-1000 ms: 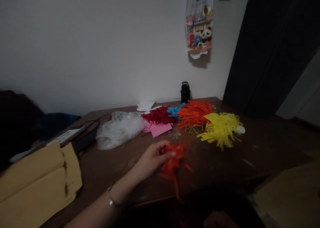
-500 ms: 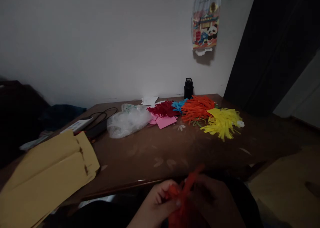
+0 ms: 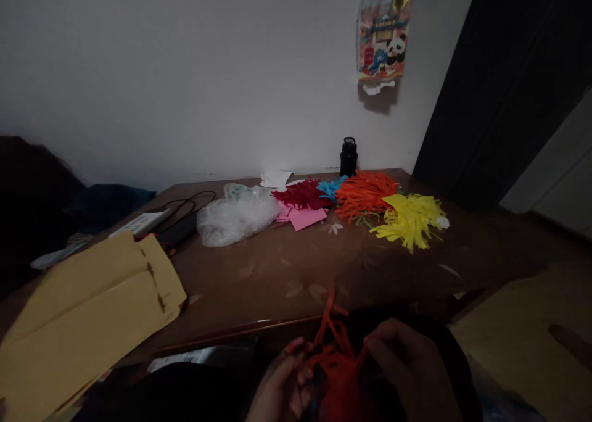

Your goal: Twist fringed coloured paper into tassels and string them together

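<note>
Low in the view, in front of the table edge, a bunch of red-orange paper strips (image 3: 337, 372) is between my hands. My left hand (image 3: 284, 382) grips the bunch from the left side, its fingers curled and partly in shadow. On the right, my right hand (image 3: 402, 360) pinches one strip between thumb and fingertips, drawn out from the bunch. Several loose strips stick up above it toward the table. The lower part of the bunch is dark and cut off by the picture's bottom edge.
Fringed paper bundles in orange (image 3: 367, 194), yellow (image 3: 409, 221), dark red (image 3: 303, 194), blue (image 3: 330, 188) and pink (image 3: 309, 218) lie on the brown table (image 3: 259, 280). Nearby are a clear plastic bag (image 3: 238, 218), a black bottle (image 3: 348, 158) and a large tan envelope (image 3: 87, 311).
My hands have moved apart. My right hand has come away to the right, holding a strip, and the strips have spread out between the hands. The view has tilted slightly down.
</note>
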Motion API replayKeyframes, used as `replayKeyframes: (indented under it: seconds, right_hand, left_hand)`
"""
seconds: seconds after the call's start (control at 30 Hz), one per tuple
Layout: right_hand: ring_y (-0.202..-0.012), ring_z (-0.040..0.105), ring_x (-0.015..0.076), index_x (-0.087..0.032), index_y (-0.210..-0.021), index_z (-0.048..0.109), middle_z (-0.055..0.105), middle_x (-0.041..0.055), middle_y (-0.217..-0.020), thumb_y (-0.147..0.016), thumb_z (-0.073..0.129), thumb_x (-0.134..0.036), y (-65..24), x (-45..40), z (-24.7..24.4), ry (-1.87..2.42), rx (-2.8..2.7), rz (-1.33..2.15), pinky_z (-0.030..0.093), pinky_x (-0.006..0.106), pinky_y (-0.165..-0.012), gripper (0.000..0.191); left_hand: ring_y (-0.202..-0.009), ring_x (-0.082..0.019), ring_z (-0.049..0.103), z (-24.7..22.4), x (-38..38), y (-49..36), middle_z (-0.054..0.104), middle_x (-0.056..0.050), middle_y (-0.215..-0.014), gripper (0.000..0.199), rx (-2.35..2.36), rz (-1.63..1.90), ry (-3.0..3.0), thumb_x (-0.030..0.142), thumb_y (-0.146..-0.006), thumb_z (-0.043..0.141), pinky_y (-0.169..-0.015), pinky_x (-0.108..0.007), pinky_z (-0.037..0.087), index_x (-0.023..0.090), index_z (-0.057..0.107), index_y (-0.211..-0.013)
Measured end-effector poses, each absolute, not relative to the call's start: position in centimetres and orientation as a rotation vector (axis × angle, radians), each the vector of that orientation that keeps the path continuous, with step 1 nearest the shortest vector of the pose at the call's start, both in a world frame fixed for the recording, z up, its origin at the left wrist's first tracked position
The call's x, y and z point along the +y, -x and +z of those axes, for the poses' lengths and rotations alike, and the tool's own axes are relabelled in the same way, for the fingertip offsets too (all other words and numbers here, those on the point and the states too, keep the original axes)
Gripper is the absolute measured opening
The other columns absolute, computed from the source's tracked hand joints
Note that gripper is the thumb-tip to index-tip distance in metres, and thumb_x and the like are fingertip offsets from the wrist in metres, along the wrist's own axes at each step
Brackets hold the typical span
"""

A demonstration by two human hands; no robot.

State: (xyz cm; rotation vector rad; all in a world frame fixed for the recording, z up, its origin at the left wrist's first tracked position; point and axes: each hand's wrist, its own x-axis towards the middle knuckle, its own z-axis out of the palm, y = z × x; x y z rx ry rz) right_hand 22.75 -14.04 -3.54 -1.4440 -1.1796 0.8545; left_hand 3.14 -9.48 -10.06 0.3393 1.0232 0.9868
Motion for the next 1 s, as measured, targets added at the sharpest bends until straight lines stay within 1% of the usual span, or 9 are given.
replayKeyframes:
  seconds: [0.1, 0.2, 0.27, 0.33, 0.43, 0.5, 0.6, 0.73, 1.0]
  right_hand:
    - [-0.062, 0.057, 0.0142, -0.018, -0.069, 0.064, 0.062, -0.0005, -0.065, -0.088, 0.057, -0.042, -22.5, -14.0, -3.6, 1.5, -1.285, 0.805, 0.043, 0.02, -0.059, 0.031]
    - [-0.064, 0.059, 0.0145, -0.018, -0.072, 0.065, 0.064, 0.0001, -0.066, -0.089, 0.056, -0.039, -21.5, -13.8, -3.8, 1.472, -1.364, 0.896, 0.044, 0.02, -0.059, 0.029]
    - [-0.065, 0.061, 0.0149, -0.018, -0.074, 0.065, 0.066, 0.0005, -0.067, -0.089, 0.055, -0.038, -20.9, -13.7, -4.0, 1.419, -1.379, 0.962, 0.046, 0.02, -0.061, 0.028]
    - [-0.069, 0.065, 0.0156, -0.019, -0.081, 0.067, 0.069, 0.0013, -0.074, -0.091, 0.054, -0.04, -20.6, -13.7, -4.3, 1.399, -1.369, 0.982, 0.048, 0.02, -0.063, 0.026]
    - [-0.089, 0.068, 0.0177, -0.022, -0.104, 0.068, 0.072, 0.0045, -0.098, -0.095, 0.048, -0.042, -21.0, -13.9, -4.6, 1.44, -1.328, 0.883, 0.052, 0.021, -0.077, 0.03]
    - [-0.1, 0.067, 0.0184, -0.025, -0.106, 0.069, 0.071, 0.0054, -0.108, -0.096, 0.045, -0.044, -21.3, -14.1, -4.8, 1.433, -1.348, 0.77, 0.051, 0.022, -0.084, 0.032]
    - [-0.088, 0.07, 0.0167, -0.029, -0.103, 0.072, 0.074, 0.0038, -0.097, -0.098, 0.043, -0.044, -21.3, -14.4, -5.3, 1.349, -1.464, 0.754, 0.053, 0.021, -0.077, 0.033]
    - [-0.079, 0.072, 0.017, -0.03, -0.114, 0.07, 0.077, 0.0031, -0.092, -0.098, 0.042, -0.05, -20.5, -14.7, -6.3, 1.349, -1.44, 0.753, 0.055, 0.023, -0.076, 0.038]
    - [-0.057, 0.065, 0.0138, -0.026, -0.09, 0.072, 0.072, 0.0012, -0.07, -0.098, 0.038, -0.049, -19.9, -14.8, -6.4, 1.512, -1.522, 0.779, 0.048, 0.02, -0.059, 0.042]
  left_hand:
    - [-0.102, -0.019, 0.062, -9.8, -10.4, -2.5, 0.066, -0.001, -0.115, 0.036, 1.198, 1.308, -0.767, 0.028, -0.071, 0.08, -0.082, -0.023, 0.05, 0.027, 0.066, -0.105]
    - [-0.125, -0.029, 0.049, -8.0, -11.2, -3.0, 0.063, -0.006, -0.128, 0.034, 1.11, 1.322, -1.313, 0.04, -0.078, 0.074, -0.107, -0.033, 0.035, 0.028, 0.07, -0.11]
    - [-0.118, -0.031, 0.053, -7.0, -11.2, -3.7, 0.068, -0.01, -0.115, 0.027, 0.955, 1.132, -1.541, 0.04, -0.081, 0.07, -0.104, -0.036, 0.037, 0.027, 0.075, -0.105]
    - [-0.099, -0.028, 0.06, -6.5, -10.8, -4.3, 0.071, -0.01, -0.097, 0.022, 0.861, 0.955, -1.538, 0.041, -0.085, 0.066, -0.09, -0.034, 0.044, 0.024, 0.076, -0.095]
    - [-0.074, -0.018, 0.06, -6.6, -10.4, -4.7, 0.068, -0.004, -0.079, 0.024, 0.786, 0.837, -1.075, 0.044, -0.083, 0.069, -0.071, -0.027, 0.046, 0.021, 0.073, -0.085]
    - [-0.066, -0.014, 0.058, -6.9, -10.3, -4.9, 0.067, -0.002, -0.072, 0.025, 0.709, 0.808, -0.766, 0.043, -0.078, 0.075, -0.066, -0.023, 0.045, 0.019, 0.071, -0.086]
    - [-0.059, -0.011, 0.058, -7.0, -10.5, -5.1, 0.066, 0.0, -0.067, 0.026, 0.625, 0.811, -0.602, 0.039, -0.075, 0.08, -0.063, -0.022, 0.045, 0.02, 0.07, -0.089]
    - [-0.057, -0.011, 0.058, -6.5, -10.7, -5.2, 0.066, 0.001, -0.067, 0.025, 0.612, 0.844, -0.638, 0.038, -0.075, 0.08, -0.062, -0.022, 0.046, 0.022, 0.068, -0.09]
    - [-0.062, -0.011, 0.058, -7.0, -11.0, -5.2, 0.065, 0.001, -0.07, 0.026, 0.636, 0.863, -0.78, 0.04, -0.079, 0.076, -0.064, -0.023, 0.045, 0.021, 0.067, -0.094]
